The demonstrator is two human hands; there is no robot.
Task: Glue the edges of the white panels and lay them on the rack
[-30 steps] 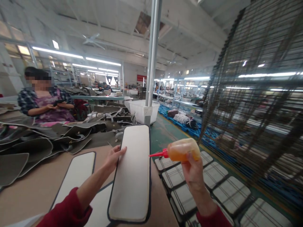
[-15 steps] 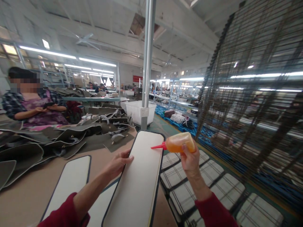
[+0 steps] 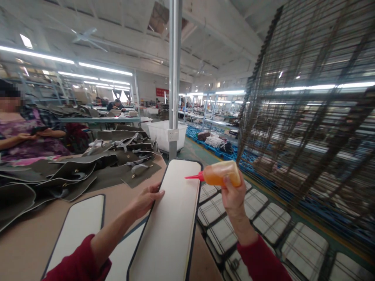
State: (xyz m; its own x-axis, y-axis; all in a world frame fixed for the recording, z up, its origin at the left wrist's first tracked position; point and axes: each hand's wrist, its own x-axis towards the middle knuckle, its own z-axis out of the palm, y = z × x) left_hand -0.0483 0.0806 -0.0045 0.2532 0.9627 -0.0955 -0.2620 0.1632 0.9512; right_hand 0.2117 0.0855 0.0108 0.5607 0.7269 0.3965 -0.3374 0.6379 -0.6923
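My left hand (image 3: 148, 199) grips the left edge of a long white panel (image 3: 172, 207) with rounded corners and a dark rim, its thumb on the white face. My right hand (image 3: 233, 195) is closed around a squeeze bottle (image 3: 221, 173) of amber liquid, probably glue. The bottle lies nearly level, and its red nozzle points left over the upper part of the panel. Whether the tip touches the surface I cannot tell. Two similar panels lie lower left on the brown table: one white panel (image 3: 77, 230) and another panel (image 3: 125, 249) partly under my left arm.
Dark grey cut pieces with straps (image 3: 88, 171) are heaped on the table's left. A seated person (image 3: 26, 128) holds a dark object behind them. A metal post (image 3: 175, 78) and white bin (image 3: 155, 134) stand ahead. Wire racks (image 3: 307, 97) and rows of white panels (image 3: 272, 218) are at right.
The view has turned slightly right, so the background slides left. Both hands keep their holds, and the nozzle stays over nearly the same part of the panel.
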